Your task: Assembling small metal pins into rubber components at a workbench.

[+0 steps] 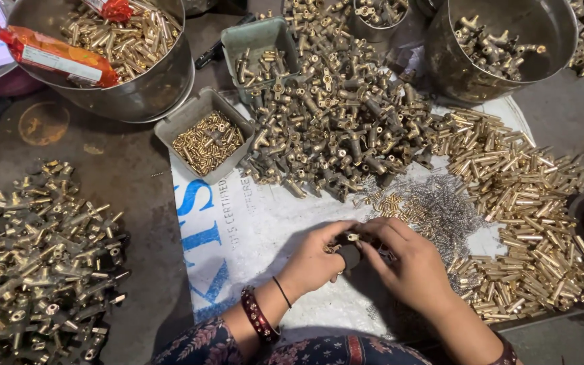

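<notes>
My left hand (312,260) and my right hand (410,263) meet over a white printed sack (251,223) spread on the floor. Together they grip a small brass fitting with a dark end (350,249), fingers closed around it. Just beyond my hands lies a big heap of brass valve bodies (332,115). A patch of small silver springs (441,206) and tiny brass pieces (383,201) lies right by my right hand. A red bangle and a black thread sit on my left wrist.
A heap of brass tubes (528,203) lies at the right. Assembled fittings (35,270) pile at the left. Steel bowls (136,91) (441,54) hold more brass parts; an orange packet (55,57) rests in the left one. Grey trays (190,115) (258,37) hold small parts.
</notes>
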